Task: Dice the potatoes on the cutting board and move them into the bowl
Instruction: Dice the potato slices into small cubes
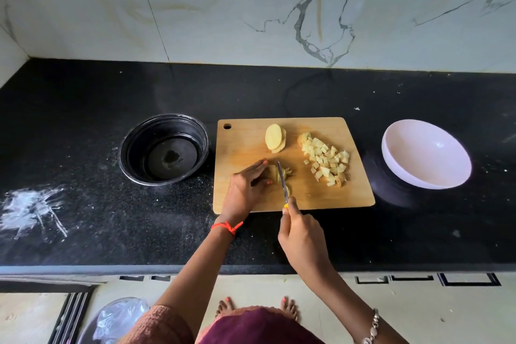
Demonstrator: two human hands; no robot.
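A wooden cutting board [307, 198] lies on the black counter. My left hand [245, 187] holds down a small stack of potato slices [283, 173] near the board's front left, fingers curled onto it. My right hand [300, 234] grips the yellow handle of a knife [282, 183], whose blade cuts down through that stack. A stack of uncut potato slices [275, 138] sits at the board's back. A heap of diced potato [325, 156] lies on the board's right half. The white bowl [425, 158] stands to the right of the board and holds nothing.
A black round bowl [164, 148] with a little liquid stands left of the board. White powder smears [30, 209] mark the counter's left end. The marble wall rises behind. The counter's front edge runs below my wrists.
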